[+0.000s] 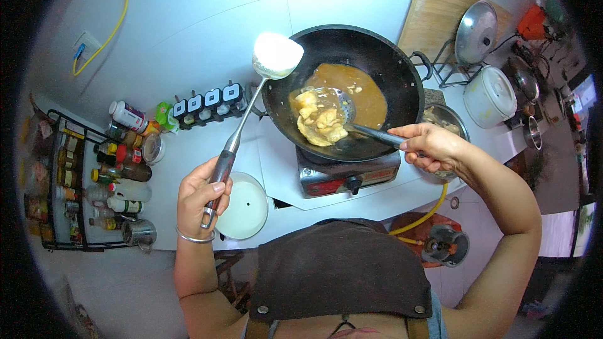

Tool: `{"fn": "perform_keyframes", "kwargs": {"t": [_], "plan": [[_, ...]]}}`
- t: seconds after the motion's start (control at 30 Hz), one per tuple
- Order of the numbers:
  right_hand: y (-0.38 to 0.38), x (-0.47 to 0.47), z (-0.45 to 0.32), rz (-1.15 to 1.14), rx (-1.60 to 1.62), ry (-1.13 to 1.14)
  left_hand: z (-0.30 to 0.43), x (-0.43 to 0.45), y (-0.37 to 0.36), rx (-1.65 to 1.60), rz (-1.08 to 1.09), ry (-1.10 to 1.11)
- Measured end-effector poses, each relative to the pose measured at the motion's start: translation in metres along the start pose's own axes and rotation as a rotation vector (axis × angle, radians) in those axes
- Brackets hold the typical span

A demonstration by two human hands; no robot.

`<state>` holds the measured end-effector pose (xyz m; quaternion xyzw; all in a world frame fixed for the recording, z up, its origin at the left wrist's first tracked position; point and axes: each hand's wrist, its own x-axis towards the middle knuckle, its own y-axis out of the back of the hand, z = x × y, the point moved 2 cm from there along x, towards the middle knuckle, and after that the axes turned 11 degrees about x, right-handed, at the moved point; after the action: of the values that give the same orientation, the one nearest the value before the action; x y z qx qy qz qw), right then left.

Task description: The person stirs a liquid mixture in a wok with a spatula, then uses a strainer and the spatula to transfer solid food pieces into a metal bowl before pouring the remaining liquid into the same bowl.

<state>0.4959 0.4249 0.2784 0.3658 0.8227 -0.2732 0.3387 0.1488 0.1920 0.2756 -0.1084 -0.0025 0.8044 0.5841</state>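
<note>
My left hand (205,191) grips the dark handle of a metal wok spatula (278,56), its blade raised at the left rim of a black wok (400,84). With my right hand (431,146) I hold the black handle of a perforated skimmer (346,106) that reaches into the wok. Pale yellow cooked pieces (322,125) lie on and beside the skimmer head at the wok's left side. Brown liquid (365,89) pools to their right. The wok stands on a portable gas stove (348,174); whether a flame burns is hidden.
A white-looking bowl (242,207) is beside my left hand. A glass bowl of food (464,125) sits behind my right hand. Seasoning jars (212,99) and bottles (129,174) stand left; a white lidded pot (490,96) stands right. A yellow hose (424,216) runs to a gas cylinder (447,245).
</note>
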Motion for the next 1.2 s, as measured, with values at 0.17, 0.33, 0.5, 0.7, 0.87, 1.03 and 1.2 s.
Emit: {"fn": "perform_keyframes", "kwargs": {"t": [0.17, 0.33, 0.5, 0.7, 0.87, 1.03, 1.2], "plan": [[-0.006, -0.009, 0.013, -0.042, 0.095, -0.029, -0.002, -0.005, 0.003, 0.014, 0.026, -0.004], [-0.01, -0.02, 0.018, -0.082, 0.202, -0.046, -0.001, -0.006, 0.002, 0.031, 0.045, 0.022], [-0.02, -0.026, 0.018, -0.042, 0.117, 0.005, 0.002, -0.007, -0.001, 0.129, 0.067, 0.042], [-0.013, -0.03, 0.018, 0.023, 0.055, 0.006, 0.002, -0.011, -0.003, 0.234, 0.046, 0.032], [-0.012, -0.029, 0.016, -0.075, 0.216, -0.071, 0.003, -0.017, -0.005, 0.272, 0.02, 0.035], [-0.023, -0.032, 0.009, 0.027, 0.114, -0.037, 0.009, -0.017, -0.008, 0.297, 0.034, 0.045], [-0.013, -0.026, 0.011, -0.136, 0.281, -0.108, 0.009, -0.019, -0.006, 0.302, 0.047, 0.042]]}}
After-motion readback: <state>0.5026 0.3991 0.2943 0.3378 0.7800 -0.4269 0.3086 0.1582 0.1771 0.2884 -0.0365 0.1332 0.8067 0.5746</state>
